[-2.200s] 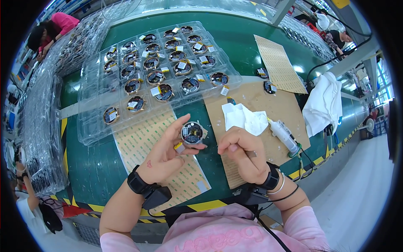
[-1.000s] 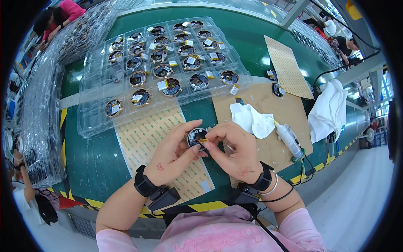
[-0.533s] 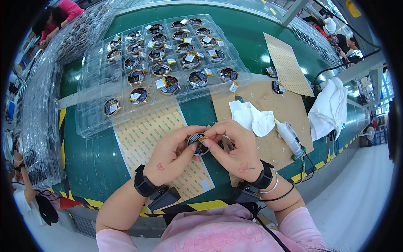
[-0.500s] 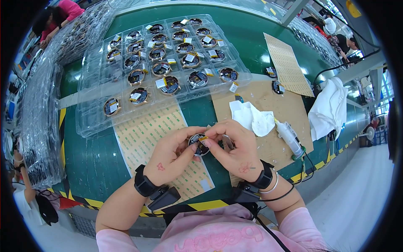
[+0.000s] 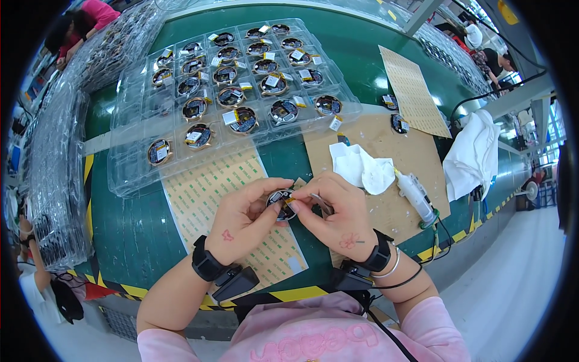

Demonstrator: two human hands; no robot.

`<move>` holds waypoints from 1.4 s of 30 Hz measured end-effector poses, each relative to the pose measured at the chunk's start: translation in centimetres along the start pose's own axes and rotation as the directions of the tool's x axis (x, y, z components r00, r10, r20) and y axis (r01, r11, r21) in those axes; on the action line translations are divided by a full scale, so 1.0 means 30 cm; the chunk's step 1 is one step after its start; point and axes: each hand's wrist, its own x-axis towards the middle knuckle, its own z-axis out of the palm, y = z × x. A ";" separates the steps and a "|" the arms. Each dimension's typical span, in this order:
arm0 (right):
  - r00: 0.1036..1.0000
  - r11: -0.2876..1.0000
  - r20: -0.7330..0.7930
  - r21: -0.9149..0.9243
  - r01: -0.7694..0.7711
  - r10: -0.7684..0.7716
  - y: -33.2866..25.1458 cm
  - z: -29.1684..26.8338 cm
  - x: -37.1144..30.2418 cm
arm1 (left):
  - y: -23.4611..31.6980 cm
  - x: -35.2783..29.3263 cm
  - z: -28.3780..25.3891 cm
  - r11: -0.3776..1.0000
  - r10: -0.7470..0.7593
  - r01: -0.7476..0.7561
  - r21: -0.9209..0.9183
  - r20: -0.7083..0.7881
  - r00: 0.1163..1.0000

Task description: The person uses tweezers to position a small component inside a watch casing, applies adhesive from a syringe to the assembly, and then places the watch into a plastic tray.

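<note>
My left hand (image 5: 244, 220) holds a small round black disc part (image 5: 280, 202) between thumb and fingers, just above the sticker sheet (image 5: 223, 193). My right hand (image 5: 335, 214) presses its fingertips on the disc's right edge, where a small yellow tab shows, and also holds thin metal tweezers (image 5: 321, 205). Both wrists wear black straps. Beyond the hands lies a clear plastic tray (image 5: 139, 175) with several similar round parts in its pockets.
A crumpled white wipe (image 5: 362, 169) and a white glue bottle (image 5: 416, 196) lie on brown cardboard (image 5: 416, 151) to the right. A white cloth (image 5: 476, 151) hangs at the far right. Stacked clear trays (image 5: 51, 181) line the left edge. Other people work at the far corners.
My hands came together over the disc: the right hand, earlier apart from it, now pinches its right edge. The disc sits slightly lower and nearer to me.
</note>
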 end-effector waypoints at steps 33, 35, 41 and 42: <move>0.999 0.994 -0.024 -0.094 -0.049 0.047 -0.008 0.014 0.005 | -0.004 0.000 -0.005 1.000 0.023 -0.022 -0.017 0.051 0.998; 0.994 0.993 -0.016 -0.053 -0.105 0.104 -0.020 0.008 0.005 | -0.007 0.000 -0.005 0.999 0.034 -0.033 -0.024 0.046 0.998; 0.937 0.892 0.075 0.289 -0.347 0.340 -0.014 -0.008 0.005 | -0.001 -0.003 -0.008 0.999 0.039 -0.040 0.013 0.053 0.998; 0.937 0.892 0.075 0.289 -0.347 0.340 -0.012 -0.010 0.005 | 0.012 -0.004 -0.003 0.999 0.018 -0.020 0.039 0.038 0.999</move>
